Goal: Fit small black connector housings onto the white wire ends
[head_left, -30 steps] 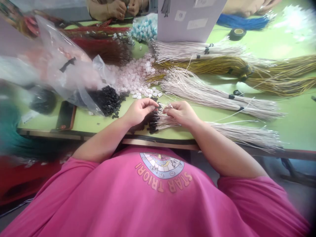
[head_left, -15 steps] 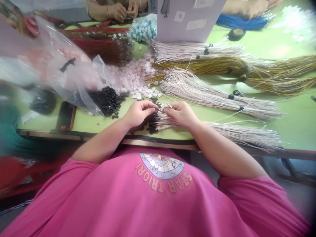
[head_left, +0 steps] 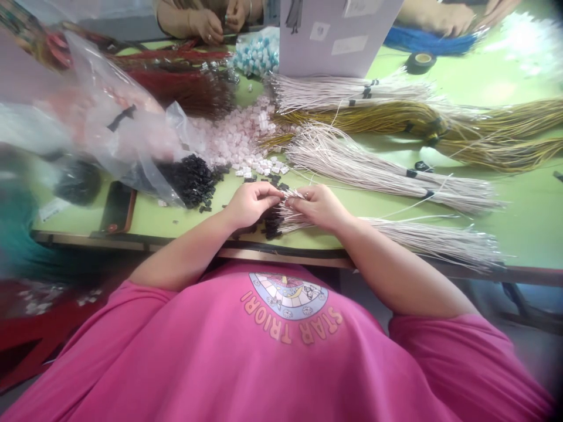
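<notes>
My left hand (head_left: 251, 203) and my right hand (head_left: 319, 205) meet at the near edge of the green table (head_left: 519, 228), fingertips almost touching. The left pinches what looks like a small black connector, mostly hidden by its fingers. The right pinches the end of a thin pale wire from the bundle of pale wires (head_left: 422, 237) that lies under it and runs off to the right. A small heap of black connectors (head_left: 270, 223) lies just below the two hands.
A larger pile of black connectors (head_left: 191, 179) and pink-white connectors (head_left: 240, 138) sit beyond my hands, beside a clear plastic bag (head_left: 114, 126). More pale bundles (head_left: 373, 170), yellow wires (head_left: 440, 126), red wires (head_left: 176, 76) and a tape roll (head_left: 421, 61) lie further back. Other people's hands (head_left: 215, 20) work at the far edge. A phone (head_left: 118, 206) lies left.
My two hands have drawn a little closer together, so their fingertips now nearly meet. Nothing else on the table has shifted.
</notes>
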The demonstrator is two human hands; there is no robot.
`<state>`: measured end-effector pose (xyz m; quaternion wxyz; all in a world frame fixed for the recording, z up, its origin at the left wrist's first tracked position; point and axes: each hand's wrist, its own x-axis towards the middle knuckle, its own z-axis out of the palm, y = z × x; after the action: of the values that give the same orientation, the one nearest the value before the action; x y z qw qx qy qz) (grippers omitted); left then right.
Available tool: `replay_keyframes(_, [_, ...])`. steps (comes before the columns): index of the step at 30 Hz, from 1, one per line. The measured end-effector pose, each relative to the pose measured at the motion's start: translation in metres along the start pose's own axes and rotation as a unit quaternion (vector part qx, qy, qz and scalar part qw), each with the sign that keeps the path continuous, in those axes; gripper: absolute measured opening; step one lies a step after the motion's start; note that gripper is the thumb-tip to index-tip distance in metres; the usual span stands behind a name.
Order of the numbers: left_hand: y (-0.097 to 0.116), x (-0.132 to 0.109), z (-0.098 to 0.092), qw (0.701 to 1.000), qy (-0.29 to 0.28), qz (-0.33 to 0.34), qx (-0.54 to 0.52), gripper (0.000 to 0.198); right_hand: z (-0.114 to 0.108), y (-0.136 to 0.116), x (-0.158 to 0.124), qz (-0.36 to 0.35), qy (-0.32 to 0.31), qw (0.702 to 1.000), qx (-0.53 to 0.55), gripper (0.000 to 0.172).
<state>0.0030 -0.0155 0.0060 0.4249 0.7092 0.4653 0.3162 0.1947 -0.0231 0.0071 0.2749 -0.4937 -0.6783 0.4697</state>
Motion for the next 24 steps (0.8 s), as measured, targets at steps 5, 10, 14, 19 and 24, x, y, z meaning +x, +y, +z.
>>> replay_keyframes(5, [-0.001, -0.001, 0.003, 1.000, -0.006, 0.019, 0.018, 0.020, 0.000, 0.000, 0.000, -0.005, 0.003, 1.000, -0.001, 0.031])
replay_keyframes(10, [0.007, -0.004, -0.011, 0.992, -0.008, 0.044, 0.119, 0.019, -0.004, -0.001, -0.001, -0.020, 0.056, 0.998, -0.018, 0.030])
replay_keyframes(14, [0.002, 0.003, -0.048, 0.952, 0.031, -0.008, 0.305, 0.023, -0.008, -0.003, -0.002, -0.001, 0.063, 0.998, -0.006, 0.027])
replay_keyframes(19, [-0.027, 0.018, -0.093, 0.848, 0.058, -0.168, 0.500, 0.027, -0.010, -0.001, -0.002, 0.012, 0.065, 0.998, 0.017, 0.022])
replay_keyframes(24, [-0.044, 0.022, -0.094, 0.833, 0.032, -0.179, 0.522, 0.031, -0.010, -0.001, -0.002, 0.039, 0.039, 0.998, 0.039, 0.020])
